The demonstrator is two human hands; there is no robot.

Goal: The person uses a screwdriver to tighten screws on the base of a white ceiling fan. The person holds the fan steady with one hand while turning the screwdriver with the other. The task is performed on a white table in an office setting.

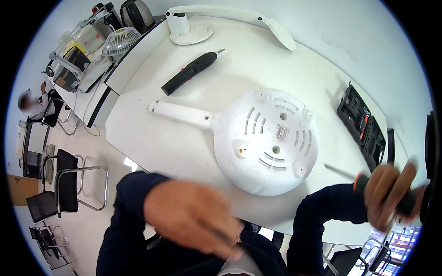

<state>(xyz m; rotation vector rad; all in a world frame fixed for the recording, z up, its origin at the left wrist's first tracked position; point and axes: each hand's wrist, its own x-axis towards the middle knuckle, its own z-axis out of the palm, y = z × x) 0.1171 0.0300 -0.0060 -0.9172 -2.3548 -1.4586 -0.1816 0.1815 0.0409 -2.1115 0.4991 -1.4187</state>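
Head view: right hand (pixel 391 195) fist-tight on screwdriver (pixel 363 181), lower right; left hand (pixel 193 218) blurred, grip unclear. Risk: tip slips, gouges upturned cooker (pixel 267 140) at centre.

Bare surface (pixel 156 142) lay open left of the upturned white appliance (pixel 267 140), whose long handle (pixel 180 114) barred the way toward the electric screwdriver (pixel 191 72). To the right, the open tool case (pixel 361 126) narrowed the passage; the desk lamp (pixel 189 30) blocked the far edge.
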